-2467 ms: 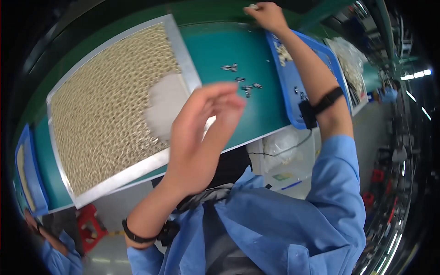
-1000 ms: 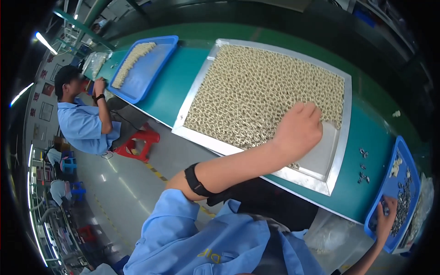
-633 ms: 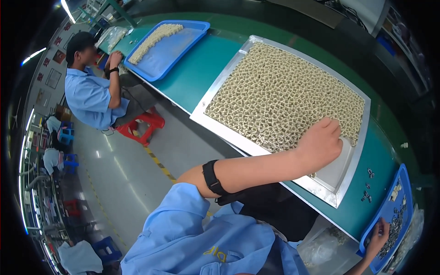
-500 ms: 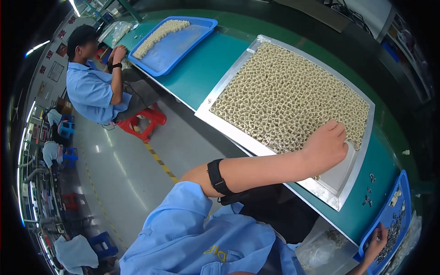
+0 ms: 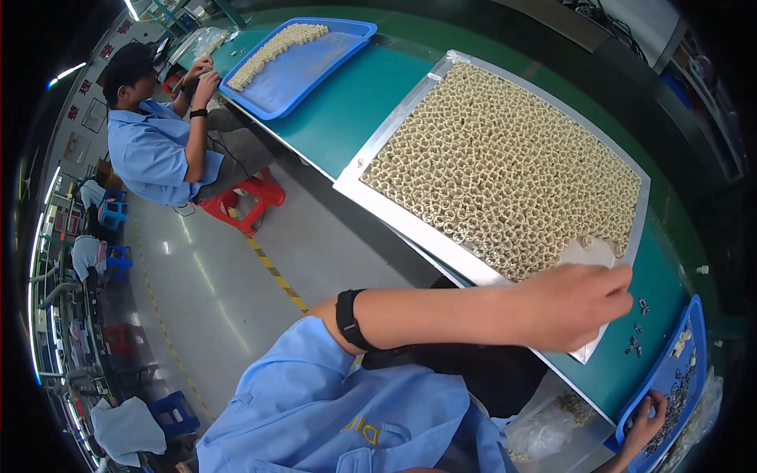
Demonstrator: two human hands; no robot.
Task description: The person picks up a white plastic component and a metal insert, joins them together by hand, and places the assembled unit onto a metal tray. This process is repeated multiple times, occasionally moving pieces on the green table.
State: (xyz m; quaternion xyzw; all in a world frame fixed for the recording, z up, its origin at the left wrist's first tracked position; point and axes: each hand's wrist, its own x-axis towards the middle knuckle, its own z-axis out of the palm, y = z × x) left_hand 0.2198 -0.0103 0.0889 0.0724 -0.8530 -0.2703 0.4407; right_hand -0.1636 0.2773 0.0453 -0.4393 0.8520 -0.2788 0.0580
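Note:
My left hand is over the near right corner of a metal-framed tray, its fingers curled together. Whatever may be between the fingertips is hidden. Packed rows of small cream-coloured ring-like parts cover most of that tray, and a bare pale patch shows beside my hand. At the lower right, my right hand is at the near edge of a blue plastic tray, fingers bent inward. Dark small metal parts lie in this tray, with a few cream pieces. What the right fingers hold cannot be made out.
Several loose dark parts lie on the green tabletop between the trays. Another blue tray holds cream parts farther left. A co-worker in a blue shirt sits on a red stool. Plastic bags are below the table edge.
My left hand has drawn back toward me and slightly right, off the packed parts. My right hand stays at the blue tray. The co-worker's hands have risen.

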